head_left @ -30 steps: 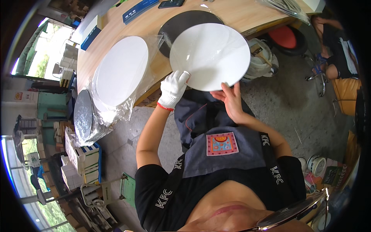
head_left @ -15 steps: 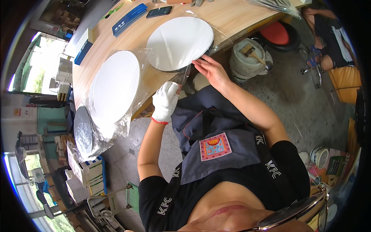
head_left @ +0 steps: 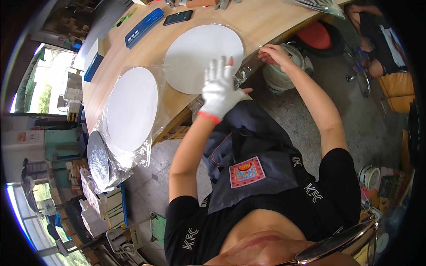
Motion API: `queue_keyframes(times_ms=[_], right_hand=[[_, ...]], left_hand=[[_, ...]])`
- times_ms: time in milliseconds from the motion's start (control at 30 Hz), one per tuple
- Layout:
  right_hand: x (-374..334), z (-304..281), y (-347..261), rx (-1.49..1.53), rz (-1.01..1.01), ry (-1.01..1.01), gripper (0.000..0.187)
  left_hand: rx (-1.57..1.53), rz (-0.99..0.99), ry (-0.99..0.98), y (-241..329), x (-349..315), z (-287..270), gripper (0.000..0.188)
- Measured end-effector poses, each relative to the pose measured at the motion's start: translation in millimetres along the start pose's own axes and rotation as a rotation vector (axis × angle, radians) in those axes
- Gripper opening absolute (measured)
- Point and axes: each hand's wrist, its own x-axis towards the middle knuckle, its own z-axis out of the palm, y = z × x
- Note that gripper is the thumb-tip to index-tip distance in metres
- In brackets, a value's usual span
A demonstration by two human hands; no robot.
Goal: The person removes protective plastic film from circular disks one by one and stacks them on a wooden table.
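Observation:
A white round board (head_left: 195,53) lies at the table's near edge in a clear plastic bag (head_left: 243,74). My left hand (head_left: 219,88), in a white knitted glove with a red cuff and some bare fingertips, is spread open over the board's near right part. Whether it presses on the board or hovers cannot be told. My right hand (head_left: 275,56) is bare, beyond the board's right side, fingers bent together at the bag's outer corner and seemingly pinching the film. Left of this board lies another white round board (head_left: 133,106) in clear plastic.
A silver round board (head_left: 97,159) in plastic sits at the table's left end. Blue boxes (head_left: 144,27) and a phone (head_left: 178,17) lie farther back on the table (head_left: 133,55). Right of the table stand a bucket (head_left: 277,80) and a red-topped stool (head_left: 314,35). Another person sits far right.
My left hand has risen from the table's near edge to over the board and spread its fingers. My right hand has moved right, away from the board's rim. The plastic now stretches rightward.

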Motion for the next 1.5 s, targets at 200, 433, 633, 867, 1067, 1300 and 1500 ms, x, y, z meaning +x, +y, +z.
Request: queue_keyframes(times_ms=[200,433,633,867,1067,1300,1500], right_hand=[[-26,35,-64,0.093,-0.393,-0.18,0.029],[-59,55,-36,-0.059,-0.016,-0.518,0.072],[-63,71,-29,0.263,-0.117,-0.431,0.082],[2,-4,-31,0.022,-0.034,-0.283,0.039],[8,-47,14,-0.17,-0.088,-0.163,0.051],[-24,-36,-12,-0.964,-0.913,0.392,0.049],[-63,50,-8,-1.063,-1.227,-0.29,0.045]], left_hand=[[-0.129,-0.111,0.09,2,46,20,0.053],[-0.664,-0.251,0.666,-34,93,-107,0.021],[-1.601,-0.251,1.11,-37,89,-76,0.033],[-1.575,-1.024,0.859,29,37,3,0.059],[-2.288,-0.738,0.41,-6,-63,88,0.052],[-1.899,-0.906,-0.246,5,-119,37,0.044],[-0.198,0.177,0.437,-36,-126,-9,0.051]])
